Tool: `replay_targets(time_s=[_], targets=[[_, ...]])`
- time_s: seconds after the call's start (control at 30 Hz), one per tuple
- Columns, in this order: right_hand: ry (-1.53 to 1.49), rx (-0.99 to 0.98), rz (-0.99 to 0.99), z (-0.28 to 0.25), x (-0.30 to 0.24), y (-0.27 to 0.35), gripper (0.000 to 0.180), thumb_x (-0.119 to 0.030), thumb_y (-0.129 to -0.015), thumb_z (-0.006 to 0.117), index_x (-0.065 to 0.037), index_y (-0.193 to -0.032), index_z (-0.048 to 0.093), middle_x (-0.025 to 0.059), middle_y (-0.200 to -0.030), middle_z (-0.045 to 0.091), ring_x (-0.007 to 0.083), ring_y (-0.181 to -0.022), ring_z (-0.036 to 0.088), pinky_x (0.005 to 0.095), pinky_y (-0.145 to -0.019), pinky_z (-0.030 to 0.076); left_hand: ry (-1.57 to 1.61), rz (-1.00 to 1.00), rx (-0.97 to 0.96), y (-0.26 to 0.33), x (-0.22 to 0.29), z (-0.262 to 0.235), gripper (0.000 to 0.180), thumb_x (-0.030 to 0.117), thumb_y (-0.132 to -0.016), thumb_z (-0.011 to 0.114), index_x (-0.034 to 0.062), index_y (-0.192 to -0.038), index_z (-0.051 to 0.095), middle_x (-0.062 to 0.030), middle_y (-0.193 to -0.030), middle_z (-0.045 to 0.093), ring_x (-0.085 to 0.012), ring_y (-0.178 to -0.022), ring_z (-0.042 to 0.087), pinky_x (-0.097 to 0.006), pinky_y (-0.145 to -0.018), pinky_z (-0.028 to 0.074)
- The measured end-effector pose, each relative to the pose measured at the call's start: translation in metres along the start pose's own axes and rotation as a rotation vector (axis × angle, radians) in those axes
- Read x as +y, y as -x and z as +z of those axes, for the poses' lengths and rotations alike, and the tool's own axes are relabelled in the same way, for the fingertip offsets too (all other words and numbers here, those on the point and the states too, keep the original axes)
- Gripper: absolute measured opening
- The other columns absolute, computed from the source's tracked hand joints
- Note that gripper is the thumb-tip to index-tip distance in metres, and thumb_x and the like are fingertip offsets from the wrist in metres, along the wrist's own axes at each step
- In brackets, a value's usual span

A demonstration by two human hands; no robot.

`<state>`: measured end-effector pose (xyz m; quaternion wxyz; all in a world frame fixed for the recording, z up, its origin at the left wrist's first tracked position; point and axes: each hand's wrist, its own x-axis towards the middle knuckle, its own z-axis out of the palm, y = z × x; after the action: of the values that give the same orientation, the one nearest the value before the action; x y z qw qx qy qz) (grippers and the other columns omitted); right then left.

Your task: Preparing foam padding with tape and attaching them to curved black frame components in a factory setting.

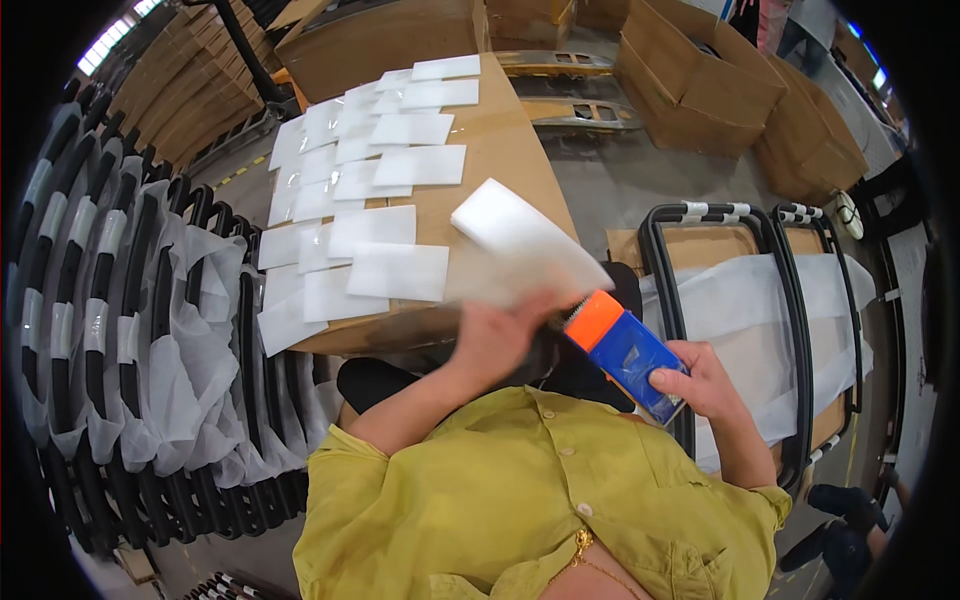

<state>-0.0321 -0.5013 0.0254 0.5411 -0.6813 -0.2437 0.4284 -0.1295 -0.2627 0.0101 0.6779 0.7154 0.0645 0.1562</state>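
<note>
The right hand (705, 380) grips a blue-and-orange dispenser (635, 358), its orange end toward the left hand (498, 338), which blurs nearer a white sheet (520, 232); whether it's pinching, I can't tell. Just beyond the hands, the sheet's long axis slants from upper left down toward the dispenser.

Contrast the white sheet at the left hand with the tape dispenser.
Colour: the white sheet is plain; the tape dispenser is blue and orange.
Shape: the white sheet is thin and gently curved; the tape dispenser is blocky.
Hands: the white sheet is at the blurred left hand; the tape dispenser is gripped by the right hand.
Shared: both look longer than wide.
</note>
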Motion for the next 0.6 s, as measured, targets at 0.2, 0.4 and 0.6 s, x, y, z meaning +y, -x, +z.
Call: replay_targets(time_s=[0.2,0.4,0.6], targets=[[-0.057,0.035,-0.119,-0.005,0.000,-0.022,0.029,-0.023,-0.078,0.061,0.004,-0.087,0.059,-0.0010,-0.072,0.057,0.0039,-0.066,0.047,0.0195,-0.057,0.039,-0.612,0.901,-0.037,-0.023,0.019,0.009,0.027,0.010,-0.066,0.065,0.0038,-0.091,0.059,-0.0057,-0.077,0.063,-0.0196,-0.064,0.062,-0.026,-0.050,0.048],[-0.227,0.388,-0.017,-0.029,0.015,-0.059,0.029,-0.025,-0.081,0.058,0.003,-0.087,0.060,0.0027,-0.076,0.060,0.0067,-0.062,0.053,0.0207,-0.058,0.043,-0.590,1.118,-0.124,-0.049,0.038,0.008,0.021,0.009,-0.065,0.062,0.0035,-0.085,0.060,-0.0068,-0.075,0.062,-0.0185,-0.061,0.060,-0.028,-0.051,0.048],[-0.308,0.566,-0.070,-0.055,0.022,-0.027,0.031,-0.024,-0.080,0.059,0.005,-0.093,0.058,0.0055,-0.079,0.062,0.0076,-0.064,0.057,0.0202,-0.061,0.045,-1.579,0.557,0.307,-0.168,-0.015,-0.137,0.039,0.008,-0.072,0.057,0.0135,-0.110,0.049,-0.0057,-0.098,0.057,-0.0212,-0.088,0.055,-0.039,-0.085,0.037]])
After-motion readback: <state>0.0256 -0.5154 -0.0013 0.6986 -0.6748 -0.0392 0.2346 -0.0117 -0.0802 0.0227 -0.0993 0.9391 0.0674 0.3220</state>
